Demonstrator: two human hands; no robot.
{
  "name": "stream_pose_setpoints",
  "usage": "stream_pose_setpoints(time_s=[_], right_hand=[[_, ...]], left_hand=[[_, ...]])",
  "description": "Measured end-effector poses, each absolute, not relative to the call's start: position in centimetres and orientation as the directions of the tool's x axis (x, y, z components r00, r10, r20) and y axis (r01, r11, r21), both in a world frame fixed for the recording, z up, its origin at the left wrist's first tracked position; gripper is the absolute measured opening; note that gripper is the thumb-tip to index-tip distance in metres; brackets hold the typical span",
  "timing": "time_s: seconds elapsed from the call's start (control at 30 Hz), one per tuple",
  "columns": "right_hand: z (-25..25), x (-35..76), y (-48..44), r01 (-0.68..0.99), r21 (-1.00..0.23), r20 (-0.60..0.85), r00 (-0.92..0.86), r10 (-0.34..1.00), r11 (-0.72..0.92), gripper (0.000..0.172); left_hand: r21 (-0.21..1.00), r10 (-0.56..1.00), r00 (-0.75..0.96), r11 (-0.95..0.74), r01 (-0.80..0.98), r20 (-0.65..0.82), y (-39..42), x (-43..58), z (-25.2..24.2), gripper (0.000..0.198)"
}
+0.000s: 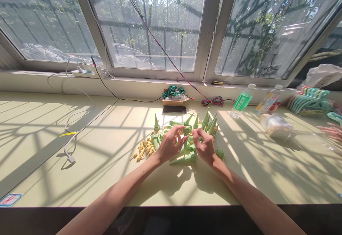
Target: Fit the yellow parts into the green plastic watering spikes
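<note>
My left hand (171,144) curves its fingers and thumb round a light green cone-shaped plastic piece (187,131), its narrow end pointing down. Close beside it, my right hand (205,145) is closed in a pinch near the wide end of that piece. Whatever lies between the right fingertips is too small or hidden to tell. Around both hands lie many similar green cones, some upright like the green cone (156,123) at the left, others on their sides like the green cone (184,158) in front. A heap of small yellow pegs (145,149) lies left of my left hand.
Behind the cones are a black phone (174,109) and a small box (175,101) with green material. Bottles, including a green-labelled bottle (242,101), a plastic-wrapped bundle (278,126) and hangers (308,99) stand right. Another person's hand (331,132) shows at the right edge. A white cable (72,146) lies left.
</note>
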State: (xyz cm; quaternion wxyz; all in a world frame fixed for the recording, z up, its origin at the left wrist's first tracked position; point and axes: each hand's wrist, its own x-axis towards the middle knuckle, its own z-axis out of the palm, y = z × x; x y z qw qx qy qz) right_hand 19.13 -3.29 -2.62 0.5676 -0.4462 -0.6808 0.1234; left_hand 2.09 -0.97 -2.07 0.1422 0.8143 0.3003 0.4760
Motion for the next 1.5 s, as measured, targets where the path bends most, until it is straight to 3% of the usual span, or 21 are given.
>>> stream_pose_setpoints(time_s=[1.5], right_hand=[[-2.66,19.16,-3.25,0.480,-0.681,0.644,0.034,0.764,0.553,0.029]], left_hand=[[0.489,0.604,0.372,-0.793,0.363,0.705,-0.98,2.15,-1.96,0.024]])
